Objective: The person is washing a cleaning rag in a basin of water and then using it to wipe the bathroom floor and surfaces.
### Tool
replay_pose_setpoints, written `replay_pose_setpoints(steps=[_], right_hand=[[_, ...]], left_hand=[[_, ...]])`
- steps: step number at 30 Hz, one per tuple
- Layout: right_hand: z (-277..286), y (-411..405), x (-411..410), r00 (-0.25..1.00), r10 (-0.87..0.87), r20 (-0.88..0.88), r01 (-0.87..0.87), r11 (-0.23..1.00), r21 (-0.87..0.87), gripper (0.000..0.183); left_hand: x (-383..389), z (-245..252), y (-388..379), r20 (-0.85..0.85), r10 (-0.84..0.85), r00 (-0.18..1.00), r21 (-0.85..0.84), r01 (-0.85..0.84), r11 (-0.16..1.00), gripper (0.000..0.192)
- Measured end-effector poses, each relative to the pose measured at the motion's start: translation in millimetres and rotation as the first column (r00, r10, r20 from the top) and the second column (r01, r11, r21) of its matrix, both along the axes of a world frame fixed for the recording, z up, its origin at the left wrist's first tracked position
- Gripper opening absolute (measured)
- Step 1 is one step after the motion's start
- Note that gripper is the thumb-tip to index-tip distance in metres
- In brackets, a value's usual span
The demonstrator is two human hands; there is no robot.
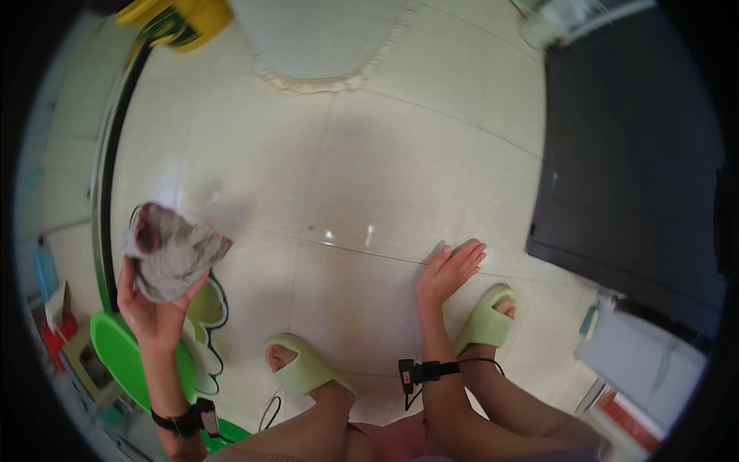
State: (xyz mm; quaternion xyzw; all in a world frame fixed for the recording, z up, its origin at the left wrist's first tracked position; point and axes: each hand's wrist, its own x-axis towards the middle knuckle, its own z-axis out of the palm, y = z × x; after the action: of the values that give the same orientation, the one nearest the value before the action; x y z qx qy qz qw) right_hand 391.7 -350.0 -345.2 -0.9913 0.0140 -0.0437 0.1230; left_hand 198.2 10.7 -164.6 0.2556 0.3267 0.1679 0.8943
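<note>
My left hand (pixel 151 320) is raised at the left with a crumpled, damp-looking grey-white cloth (pixel 173 257) in its grip. The cloth has a pinkish-red edge and dark stains. Just beneath that forearm lies a bright green plastic basin (pixel 118 361), partly covered by the arm. My right hand (pixel 447 274) is over the pale tiled floor (pixel 369 173), thumb apart from the fingers and nothing held. Whether it touches the tiles I cannot tell. Both wrists wear black straps with small devices and cables. Two light green slippers (pixel 306 367) are on my feet.
Ahead, the white base of what looks like a toilet (pixel 323 40) meets the floor in a rough sealant line. A yellow container (pixel 196 23) stands top left, near a dark floor-level strip (pixel 118 144). A large dark cabinet (pixel 623 156) bounds the right; a scalloped mat (pixel 205 341) lies beside the basin.
</note>
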Motion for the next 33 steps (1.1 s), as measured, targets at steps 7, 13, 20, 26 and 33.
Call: replay_pose_setpoints(steps=[7,13,20,26,33], right_hand=[[-4,210,-53,0.684,0.718,-0.128,-0.645,0.677,0.353,0.075],[16,272,-44,0.205,0.968,0.142,-0.844,0.102,0.527,0.072],[33,96,-35,0.283,0.928,-0.241,-0.909,0.34,0.241,0.101],[16,137,-83,0.211,0.924,-0.318,-0.952,0.268,0.146,0.104],[-3,297,-89,0.184,0.982,-0.036,-0.963,0.188,0.193,0.102]], left_hand=[[-9,5,12,0.106,0.164,0.981,-0.041,-0.16,0.986,0.058],[-6,20,21,0.157,0.309,0.938,-0.122,-0.292,0.948,0.057],[-40,6,43,0.291,0.51,0.809,-0.207,-0.467,0.859,0.053],[-43,0,66,0.307,0.575,0.758,-0.178,-0.548,0.817,0.051],[-70,18,65,0.263,0.521,0.812,-0.051,-0.527,0.848,0.052]])
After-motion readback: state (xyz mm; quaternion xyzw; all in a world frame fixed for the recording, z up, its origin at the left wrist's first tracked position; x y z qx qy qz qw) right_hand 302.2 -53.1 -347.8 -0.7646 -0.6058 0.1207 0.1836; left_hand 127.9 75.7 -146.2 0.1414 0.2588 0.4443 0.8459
